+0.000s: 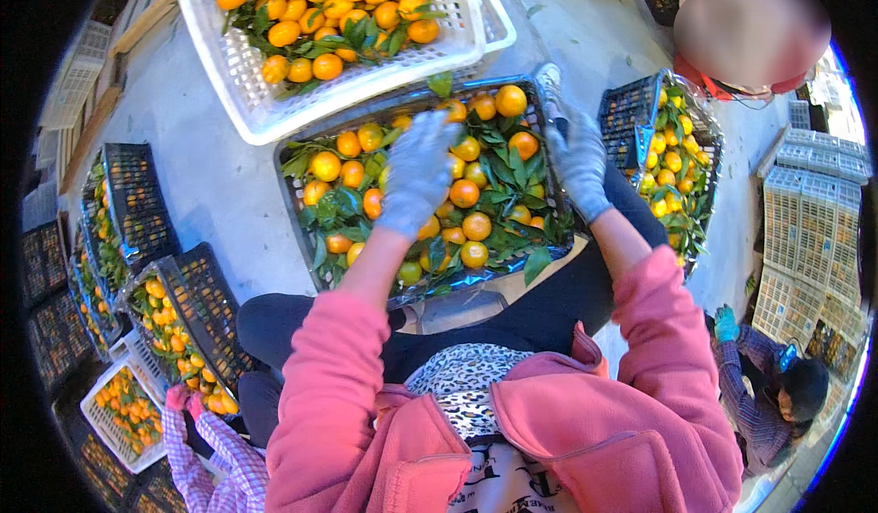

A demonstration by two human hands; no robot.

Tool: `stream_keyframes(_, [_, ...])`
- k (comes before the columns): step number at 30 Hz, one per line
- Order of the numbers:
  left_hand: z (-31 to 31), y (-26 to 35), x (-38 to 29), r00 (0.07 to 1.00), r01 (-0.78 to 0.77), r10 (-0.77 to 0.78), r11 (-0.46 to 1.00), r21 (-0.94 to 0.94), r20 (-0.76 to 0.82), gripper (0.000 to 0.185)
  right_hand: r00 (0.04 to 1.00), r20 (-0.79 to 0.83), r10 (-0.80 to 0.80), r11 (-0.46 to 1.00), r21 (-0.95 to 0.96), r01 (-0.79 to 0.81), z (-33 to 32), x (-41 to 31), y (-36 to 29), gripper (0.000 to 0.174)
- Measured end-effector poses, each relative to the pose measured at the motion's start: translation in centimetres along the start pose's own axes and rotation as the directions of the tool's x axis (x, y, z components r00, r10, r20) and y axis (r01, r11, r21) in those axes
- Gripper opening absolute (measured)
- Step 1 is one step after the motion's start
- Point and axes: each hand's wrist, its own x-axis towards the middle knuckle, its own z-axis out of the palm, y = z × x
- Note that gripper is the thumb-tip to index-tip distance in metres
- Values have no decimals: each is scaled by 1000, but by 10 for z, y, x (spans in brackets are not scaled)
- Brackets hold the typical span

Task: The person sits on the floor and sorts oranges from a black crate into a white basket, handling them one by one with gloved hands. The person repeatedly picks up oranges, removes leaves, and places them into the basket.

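Observation:
Before me stands a black plastic crate [564, 204] lined with clear film and filled with oranges [465, 193] and green leaves [511, 170]. Over the crate's middle, my left hand [420, 170] in a grey glove reaches down among the fruit, blurred by motion; its fingertips are near an orange at the far side, and whether they grip it is unclear. My right hand [579, 160], gloved alike, is at the crate's right rim with thumb and fingers apart and no fruit visible in it. Beyond the crate, a white plastic crate [240, 112] holds more oranges with leaves.
At right is another film-lined crate of oranges [672, 163], near a person whose head is blurred. Stacked pale crates [809, 218] rise further right, beside a person in a dark cap [802, 389]. Lower left, a person's pink-gloved hands [184, 400] touch a fruit crate [164, 321].

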Motion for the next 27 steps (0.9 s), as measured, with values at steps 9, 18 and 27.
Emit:
stream_keyframes(9, [-67,-92,-157,275,961,-940,277,17,-202,45,822,352,447,883,-25,-469,50,-32,30,43])
stream_keyframes(18, [-53,-96,-169,235,937,-965,257,-236,-115,38,865,314,392,919,-104,-379,66,-12,35,47])
stream_keyframes(27, [-38,-101,-176,217,942,-975,219,-253,-35,53,999,5,-36,999,-39,36,36,51,-21,38])
